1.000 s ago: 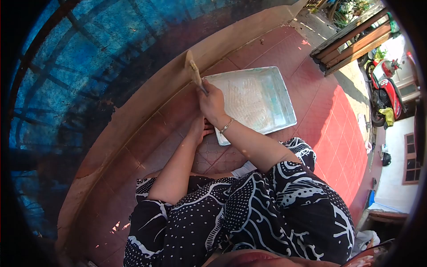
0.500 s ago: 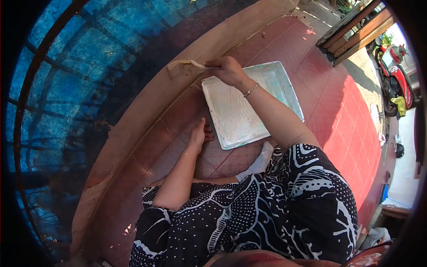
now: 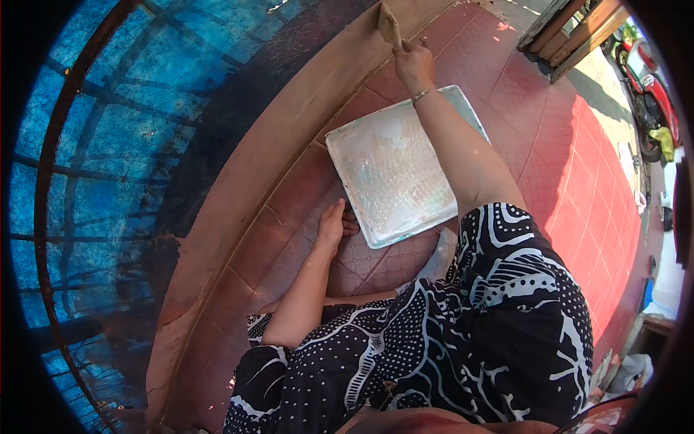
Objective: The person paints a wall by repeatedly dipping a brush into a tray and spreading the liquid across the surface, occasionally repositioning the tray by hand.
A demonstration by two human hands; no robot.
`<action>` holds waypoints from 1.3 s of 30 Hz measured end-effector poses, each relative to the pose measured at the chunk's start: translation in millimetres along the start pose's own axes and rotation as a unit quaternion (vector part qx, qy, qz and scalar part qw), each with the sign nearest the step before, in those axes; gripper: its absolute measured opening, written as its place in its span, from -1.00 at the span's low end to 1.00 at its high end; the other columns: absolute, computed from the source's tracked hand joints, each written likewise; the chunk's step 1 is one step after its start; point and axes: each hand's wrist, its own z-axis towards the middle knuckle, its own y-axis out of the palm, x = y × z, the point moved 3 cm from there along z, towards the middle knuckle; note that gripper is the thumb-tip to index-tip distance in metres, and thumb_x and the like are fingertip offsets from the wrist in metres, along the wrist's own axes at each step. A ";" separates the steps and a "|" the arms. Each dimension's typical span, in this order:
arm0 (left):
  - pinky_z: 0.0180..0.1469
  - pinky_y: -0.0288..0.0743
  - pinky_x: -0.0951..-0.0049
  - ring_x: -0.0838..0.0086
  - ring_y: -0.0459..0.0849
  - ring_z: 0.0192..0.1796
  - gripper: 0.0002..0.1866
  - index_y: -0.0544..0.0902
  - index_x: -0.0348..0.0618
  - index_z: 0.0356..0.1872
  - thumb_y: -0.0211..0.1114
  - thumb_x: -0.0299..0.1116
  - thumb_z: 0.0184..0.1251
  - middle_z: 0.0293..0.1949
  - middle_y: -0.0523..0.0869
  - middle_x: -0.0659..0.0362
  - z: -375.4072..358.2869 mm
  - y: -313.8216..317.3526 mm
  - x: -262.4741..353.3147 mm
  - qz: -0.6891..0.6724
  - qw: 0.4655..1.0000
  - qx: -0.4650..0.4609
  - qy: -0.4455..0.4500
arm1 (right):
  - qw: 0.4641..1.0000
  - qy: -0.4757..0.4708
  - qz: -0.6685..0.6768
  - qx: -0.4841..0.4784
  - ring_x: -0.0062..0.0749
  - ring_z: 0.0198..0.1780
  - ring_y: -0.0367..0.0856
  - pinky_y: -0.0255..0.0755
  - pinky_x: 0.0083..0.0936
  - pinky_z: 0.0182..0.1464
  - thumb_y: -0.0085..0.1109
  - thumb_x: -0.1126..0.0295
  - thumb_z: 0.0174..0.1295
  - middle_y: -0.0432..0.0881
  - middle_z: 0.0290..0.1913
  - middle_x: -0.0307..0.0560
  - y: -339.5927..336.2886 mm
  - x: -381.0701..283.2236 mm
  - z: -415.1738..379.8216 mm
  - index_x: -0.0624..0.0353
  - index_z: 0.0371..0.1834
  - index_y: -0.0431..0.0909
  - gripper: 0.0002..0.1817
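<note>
A flat, wide paintbrush (image 3: 390,27) is held by its handle in my right hand (image 3: 415,66), which is closed round it beyond the tray's far side. Its pale head lies over the top of the low curved wall (image 3: 253,166). Below my right forearm, a shallow white tray (image 3: 394,170) with whitish and greenish paint smears rests on the red tiles. My left hand (image 3: 337,226) is beside the tray's near left edge, low over the floor, thumb up and fingers stretched out, holding nothing.
Left of the wall lies a blue surface (image 3: 123,145) crossed by dark lines. Wooden posts (image 3: 578,36) stand at the far right, with a red motorbike (image 3: 654,101) behind. Red floor tiles (image 3: 578,217) extend right, partly sunlit. My patterned black-and-white clothing (image 3: 434,347) fills the foreground.
My right hand has moved the paintbrush away and to the right along the wall, its head now pointing away from me. My left hand keeps its place by the tray. The view has shifted slightly.
</note>
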 end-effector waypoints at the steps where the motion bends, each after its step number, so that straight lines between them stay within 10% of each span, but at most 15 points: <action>1: -0.43 0.53 0.45 0.41 0.60 -0.50 -0.59 0.46 -0.21 -0.18 -0.06 -0.01 0.40 -0.41 0.56 0.13 -3.2 2.3 3.0 0.000 1.000 -0.002 0.000 | 1.000 -0.014 -0.020 0.003 -0.14 -0.22 0.64 0.45 -0.37 -0.17 0.14 0.28 0.09 0.65 -0.26 0.12 6.7 -17.6 -33.0 0.15 0.02 0.54 -0.60; 10: -0.10 0.48 0.43 0.41 0.57 -0.17 -0.62 0.44 -0.18 -0.06 0.00 -0.06 0.38 -0.23 0.57 0.12 28.1 -20.5 -33.3 0.189 0.979 0.024 0.073 | 0.922 -0.156 0.004 -0.354 -0.05 -0.15 0.57 0.45 -0.24 -0.12 0.06 0.36 0.07 0.57 -0.23 -0.01 4.0 -112.9 -287.7 0.03 -0.01 0.54 -0.64; 14: 0.05 0.43 0.42 0.40 0.53 -0.01 -0.61 0.42 -0.17 0.02 0.04 -0.09 0.36 -0.13 0.56 0.11 31.0 -30.0 -36.6 0.344 0.925 0.050 0.152 | 0.861 -0.237 0.018 -0.450 -0.09 -0.15 0.59 0.47 -0.27 -0.11 0.10 0.35 0.02 0.62 -0.25 -0.04 42.5 -139.1 -287.7 0.02 -0.16 0.63 -0.72; 17: 0.12 0.41 0.24 0.21 0.52 0.08 -0.48 0.30 -0.25 0.18 0.00 -0.06 0.37 0.01 0.53 -0.02 -16.8 0.4 10.4 0.179 0.973 -0.054 0.134 | 0.855 -0.215 -0.006 -0.472 -0.15 -0.19 0.61 0.47 -0.31 -0.13 0.17 0.31 0.00 0.66 -0.30 -0.06 49.9 -142.1 -231.9 0.02 -0.24 0.67 -0.76; 19: -0.49 0.53 0.49 0.43 0.60 -0.51 -0.64 0.45 -0.21 -0.16 -0.03 -0.08 0.40 -0.35 0.56 0.10 -0.1 -4.6 -5.6 0.000 1.000 0.012 0.010 | 0.875 -0.250 0.029 -0.413 -0.21 -0.22 0.64 0.47 -0.37 -0.17 0.22 0.27 -0.01 0.68 -0.34 -0.07 40.9 -130.4 -190.6 0.00 -0.22 0.69 -0.74; 24: -0.54 0.51 0.48 0.45 0.57 -0.57 -0.67 0.45 -0.23 -0.23 0.00 -0.10 0.40 -0.43 0.55 0.13 -5.9 3.5 3.3 0.012 0.999 0.036 0.002 | 0.928 -0.106 0.098 -0.344 -0.64 -0.53 0.43 0.34 -0.64 -0.49 0.28 0.33 0.03 0.61 -0.50 -0.22 -22.1 -77.9 -65.4 0.22 -0.08 0.62 -0.64; 32: -0.59 0.48 0.50 0.48 0.56 -0.60 -0.69 0.46 -0.25 -0.32 0.03 -0.15 0.39 -0.47 0.55 0.14 -7.0 5.2 1.6 0.033 0.996 0.077 0.035 | 0.996 0.063 0.039 -0.042 -0.66 -0.64 0.40 0.27 -0.70 -0.62 0.23 0.41 0.07 0.57 -0.52 -0.25 -37.3 54.9 65.2 0.13 -0.06 0.62 -0.68; 39: -0.58 0.49 0.49 0.46 0.57 -0.59 -0.67 0.47 -0.29 -0.30 0.05 -0.15 0.38 -0.46 0.57 0.13 -3.2 1.7 -0.8 0.033 0.997 0.069 0.025 | 0.980 0.151 0.124 -0.030 -0.61 -0.65 0.42 0.30 -0.61 -0.63 0.16 0.46 0.07 0.56 -0.56 -0.23 33.4 86.8 62.7 0.16 -0.16 0.65 -0.76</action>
